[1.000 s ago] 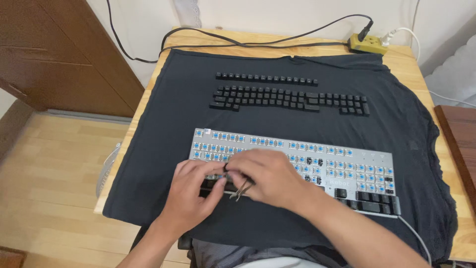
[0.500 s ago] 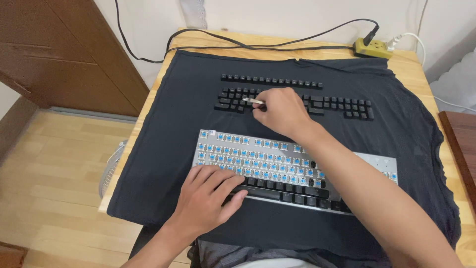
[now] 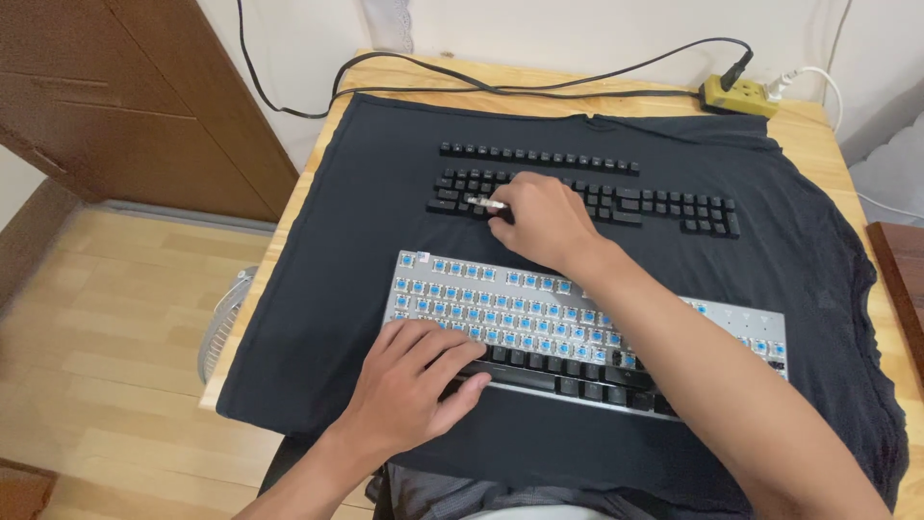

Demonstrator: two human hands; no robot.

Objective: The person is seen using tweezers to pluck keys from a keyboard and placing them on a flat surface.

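The keyboard point(image 3: 587, 332) lies at the near edge of a big black cloth point(image 3: 356, 279) that covers your wooden worktop point(image 3: 818, 130). Most of its key caps are off, so you see rows of little blue switches; only the nearest rows keep their black caps. Your left hand point(image 3: 409, 385) rests flat and open on the near left corner of it, fingers spread, and that is good, because it stops the board from sliding. Farther back on the cloth sit the loose key caps point(image 3: 587, 193), laid out in neat rows. Your right hand point(image 3: 539, 223) reaches over the board to those rows, fingers pinched shut on a small tool with a pale tip point(image 3: 489, 203); I cannot tell if a cap hangs on it. Set each cap beside its neighbours so the rows stay tidy, and lift your arm high so your wrist does not brush the bare switches.
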